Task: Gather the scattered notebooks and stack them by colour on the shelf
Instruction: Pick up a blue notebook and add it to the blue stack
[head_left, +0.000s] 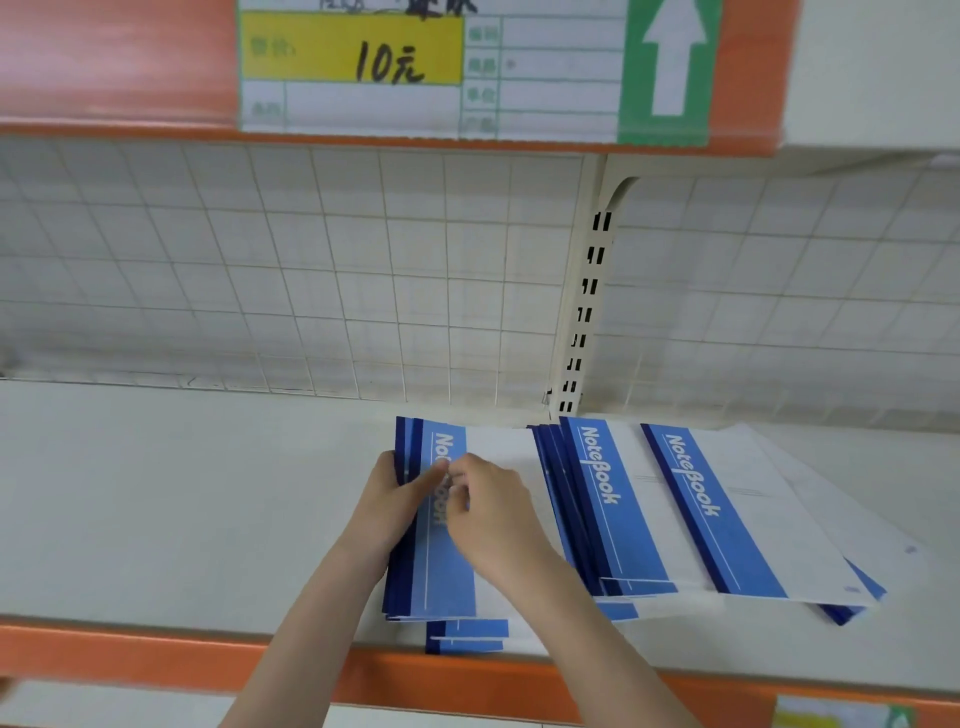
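Several blue-and-white notebooks lie on the white shelf (156, 499). A left pile (441, 577) sits near the shelf's front edge, with one or two books poking out below it. My left hand (397, 499) grips that pile's left spine edge, thumb on the top cover. My right hand (488, 514) rests on the top cover beside it, fingers curled toward the left thumb. To the right lie a middle pile (618, 514) and a fanned right pile (737, 519), both overlapping and askew.
A wire grid back panel (311, 270) closes the rear. A slotted upright post (582, 312) stands behind the piles. The shelf above carries an orange rail with a price tag (353, 57). An orange front rail (130, 654) edges this shelf.
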